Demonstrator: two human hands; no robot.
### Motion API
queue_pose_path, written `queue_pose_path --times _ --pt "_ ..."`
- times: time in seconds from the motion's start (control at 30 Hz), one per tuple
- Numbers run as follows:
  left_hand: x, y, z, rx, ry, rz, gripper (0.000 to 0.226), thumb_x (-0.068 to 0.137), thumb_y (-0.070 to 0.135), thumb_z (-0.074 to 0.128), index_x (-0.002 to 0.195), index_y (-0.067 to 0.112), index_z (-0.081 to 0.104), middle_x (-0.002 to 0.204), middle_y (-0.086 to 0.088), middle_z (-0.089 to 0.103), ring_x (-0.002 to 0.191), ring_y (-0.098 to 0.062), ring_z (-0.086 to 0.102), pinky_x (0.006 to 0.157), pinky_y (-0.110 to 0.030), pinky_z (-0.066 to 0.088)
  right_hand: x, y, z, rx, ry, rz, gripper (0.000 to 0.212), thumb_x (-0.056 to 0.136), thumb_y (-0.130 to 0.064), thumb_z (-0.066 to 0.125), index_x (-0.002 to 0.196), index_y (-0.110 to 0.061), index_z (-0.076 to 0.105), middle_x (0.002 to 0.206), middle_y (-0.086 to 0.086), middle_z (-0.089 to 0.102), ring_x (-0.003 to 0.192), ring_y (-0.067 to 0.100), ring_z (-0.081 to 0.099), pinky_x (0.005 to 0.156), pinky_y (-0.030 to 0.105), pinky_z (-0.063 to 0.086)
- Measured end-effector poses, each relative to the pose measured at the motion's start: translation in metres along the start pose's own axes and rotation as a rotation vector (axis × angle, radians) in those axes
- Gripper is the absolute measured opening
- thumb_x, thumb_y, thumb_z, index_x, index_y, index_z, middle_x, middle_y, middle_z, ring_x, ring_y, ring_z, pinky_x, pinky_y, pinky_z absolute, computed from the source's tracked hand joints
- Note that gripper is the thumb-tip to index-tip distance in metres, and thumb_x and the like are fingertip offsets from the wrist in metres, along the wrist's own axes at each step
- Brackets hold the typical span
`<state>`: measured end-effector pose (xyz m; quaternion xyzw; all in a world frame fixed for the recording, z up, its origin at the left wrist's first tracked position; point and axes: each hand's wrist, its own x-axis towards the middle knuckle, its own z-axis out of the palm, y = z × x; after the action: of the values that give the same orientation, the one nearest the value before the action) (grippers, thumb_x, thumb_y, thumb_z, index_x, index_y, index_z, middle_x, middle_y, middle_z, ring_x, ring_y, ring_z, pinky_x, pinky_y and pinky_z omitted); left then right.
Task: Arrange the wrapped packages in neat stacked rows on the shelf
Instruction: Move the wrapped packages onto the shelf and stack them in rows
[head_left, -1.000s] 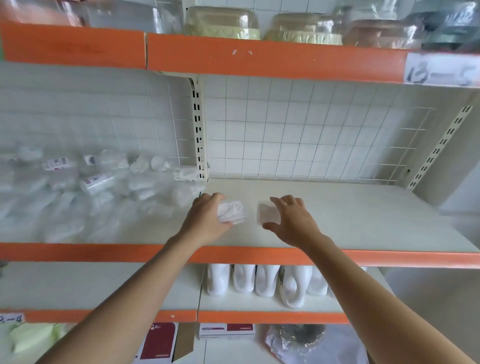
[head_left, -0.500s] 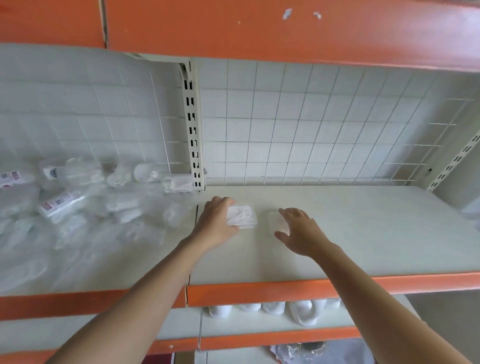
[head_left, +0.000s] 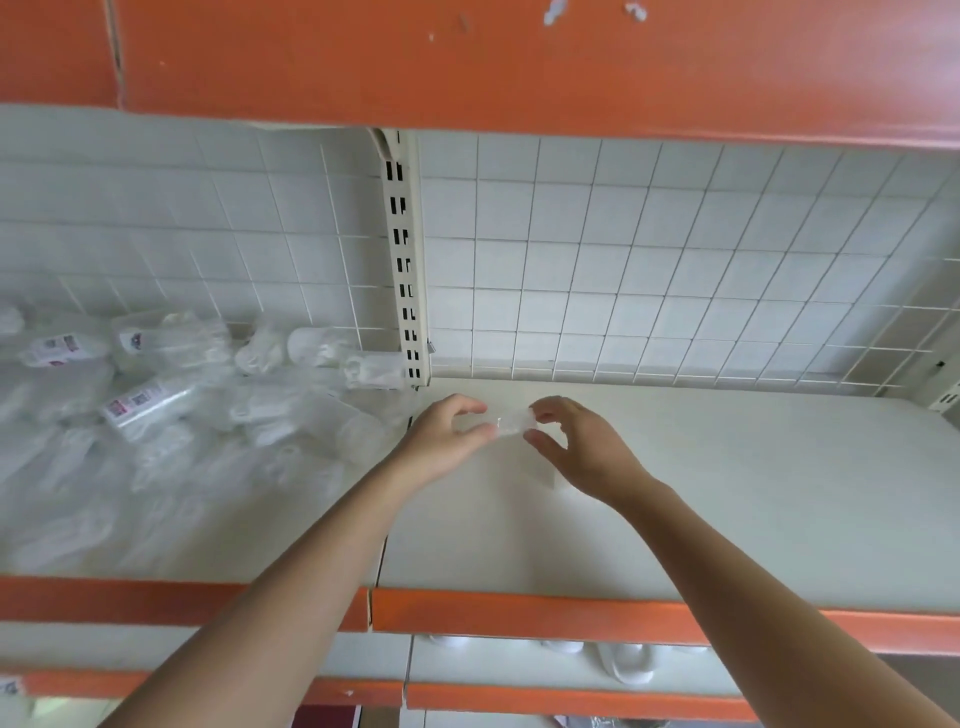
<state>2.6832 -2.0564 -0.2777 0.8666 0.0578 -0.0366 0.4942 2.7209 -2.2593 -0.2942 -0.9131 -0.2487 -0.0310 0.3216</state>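
A small clear wrapped package (head_left: 511, 426) is held just above the white shelf (head_left: 727, 493), between both hands. My left hand (head_left: 441, 441) pinches its left end with thumb and forefinger. My right hand (head_left: 582, 452) pinches the right end, fingers curled around it. Much of the package is see-through and partly hidden by my fingers. A loose pile of clear wrapped packages (head_left: 182, 400), some with printed labels, covers the left half of the shelf up to the wall.
A slotted upright post (head_left: 408, 270) divides the shelf at the back. A white wire grid (head_left: 675, 260) backs the right bay. The orange edge of the upper shelf (head_left: 519, 62) hangs overhead. White containers (head_left: 623, 665) stand on the lower shelf.
Both hands have moved deeper onto the shelf and closer together. The right hand, flat over the shelf before, now pinches the package that the left hand holds.
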Motion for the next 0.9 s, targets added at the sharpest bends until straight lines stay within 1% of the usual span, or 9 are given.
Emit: queue_pose_path --times 0.13,0.23,0.3,0.4,0.47,0.53,0.67,0.8,0.9 --pt "0.005 0.003 -0.001 -0.139 0.103 -0.094 0.028 0.092 0.041 0.057 0.109 0.018 0.053 0.106 0.001 0.062 0.062 -0.021 0.066 0.08 -0.04 0.058 0.014 -0.005 -0.002 0.238 -0.016 0.126 0.022 0.092 -0.036 0.062 0.105 -0.019 0.054 0.091 -0.008 0.068 0.085 0.005 0.067 0.077 0.019 0.051" --pt "0.009 0.005 -0.002 -0.207 0.177 -0.133 0.029 0.096 0.038 0.052 0.106 0.011 0.053 0.098 -0.005 0.067 0.066 -0.026 0.07 0.064 -0.034 0.058 0.026 -0.01 0.0 0.268 -0.002 0.186 0.016 0.094 -0.038 0.058 0.102 -0.026 0.05 0.077 -0.005 0.069 0.062 -0.001 0.063 0.074 0.028 0.053" --pt "0.012 0.004 -0.002 -0.255 0.185 -0.126 0.024 0.098 0.029 0.052 0.109 0.007 0.055 0.1 -0.009 0.068 0.073 -0.029 0.071 0.063 -0.033 0.058 0.032 -0.01 0.001 0.273 0.025 0.198 0.011 0.095 -0.036 0.055 0.099 -0.027 0.051 0.076 -0.002 0.069 0.059 0.003 0.064 0.075 0.034 0.056" --pt "0.013 0.002 -0.003 -0.252 0.155 -0.094 0.02 0.095 0.009 0.054 0.114 0.008 0.055 0.107 -0.009 0.065 0.068 -0.019 0.068 0.06 -0.023 0.056 0.038 -0.012 0.001 0.291 0.049 0.224 0.009 0.096 -0.034 0.053 0.099 -0.026 0.056 0.074 0.001 0.07 0.061 0.011 0.066 0.075 0.039 0.057" --pt "0.014 0.001 -0.002 -0.242 0.165 -0.089 0.022 0.093 0.004 0.055 0.115 0.009 0.053 0.106 -0.009 0.064 0.067 -0.017 0.067 0.066 -0.026 0.059 0.042 -0.013 0.003 0.305 0.055 0.243 0.01 0.096 -0.031 0.054 0.101 -0.025 0.059 0.077 0.0 0.069 0.065 0.016 0.067 0.074 0.041 0.057" --pt "0.015 -0.001 -0.002 -0.242 0.189 -0.1 0.022 0.092 0.005 0.056 0.114 0.01 0.053 0.102 -0.007 0.065 0.067 -0.017 0.068 0.078 -0.038 0.059 0.046 -0.01 0.007 0.297 0.053 0.237 0.017 0.095 -0.03 0.057 0.11 -0.023 0.061 0.091 -0.002 0.068 0.069 0.015 0.068 0.076 0.038 0.058" --pt "0.02 -0.004 -0.003 -0.245 0.217 -0.104 0.021 0.092 0.007 0.054 0.113 0.014 0.054 0.095 -0.001 0.065 0.067 -0.016 0.067 0.085 -0.042 0.057 0.048 -0.002 0.013 0.15 0.004 0.1 0.047 0.088 -0.034 0.067 0.131 -0.019 0.054 0.124 -0.007 0.053 0.076 0.001 0.065 0.076 0.017 0.051" --pt "0.024 -0.003 -0.007 -0.24 0.231 -0.084 0.02 0.093 0.007 0.053 0.106 0.022 0.055 0.095 0.001 0.066 0.07 -0.017 0.068 0.085 -0.042 0.057 0.049 -0.002 0.015 0.14 -0.033 0.039 0.071 0.08 -0.025 0.078 0.141 -0.022 0.043 0.131 -0.011 0.042 0.082 0.003 0.063 0.084 0.025 0.054" --pt "0.026 -0.004 -0.008 -0.229 0.271 -0.083 0.026 0.093 0.006 0.051 0.115 0.017 0.057 0.101 -0.002 0.065 0.078 -0.02 0.068 0.079 -0.035 0.056 0.052 -0.007 0.018 0.149 -0.041 0.066 0.066 0.075 -0.022 0.082 0.132 -0.026 0.049 0.127 -0.005 0.049 0.078 0.002 0.063 0.078 0.019 0.053"
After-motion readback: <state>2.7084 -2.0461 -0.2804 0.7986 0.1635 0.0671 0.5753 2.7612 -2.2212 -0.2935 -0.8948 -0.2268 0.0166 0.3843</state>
